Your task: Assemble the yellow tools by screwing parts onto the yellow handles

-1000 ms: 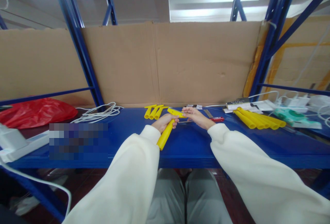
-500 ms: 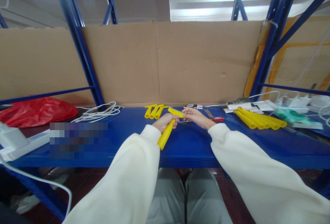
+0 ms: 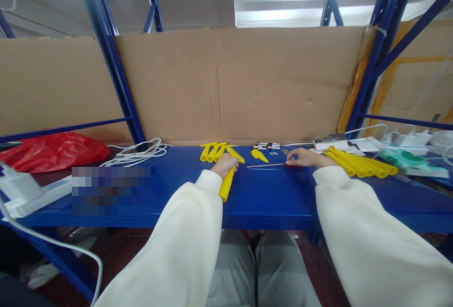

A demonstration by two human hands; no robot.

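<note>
My left hand [image 3: 225, 165] is closed around a yellow T-shaped scraper-like tool [image 3: 226, 188]; its thick tube handle points down towards me and its slanted head shows above the fingers. My right hand [image 3: 300, 157] lies over the red handle of a screwdriver [image 3: 266, 165], fingers closed on it. The long thin shaft points left across the blue table. Between the hands, farther back, are small yellow pieces [image 3: 260, 155] and a few tiny metal parts [image 3: 272, 153], probably screws.
Several similar yellow T-shaped tools [image 3: 211, 152] lie behind my left hand. On the right are yellow tubes [image 3: 359, 161] and a green-and-white packet [image 3: 410, 163]. A white cable coil [image 3: 139, 153], red plastic bag [image 3: 53, 151] and power strip [image 3: 38, 198] lie left. Cardboard [image 3: 247, 85] stands behind.
My right hand has left the yellow tool's head and moved right onto the red-handled screwdriver. My left hand still holds the tool in nearly the same place.
</note>
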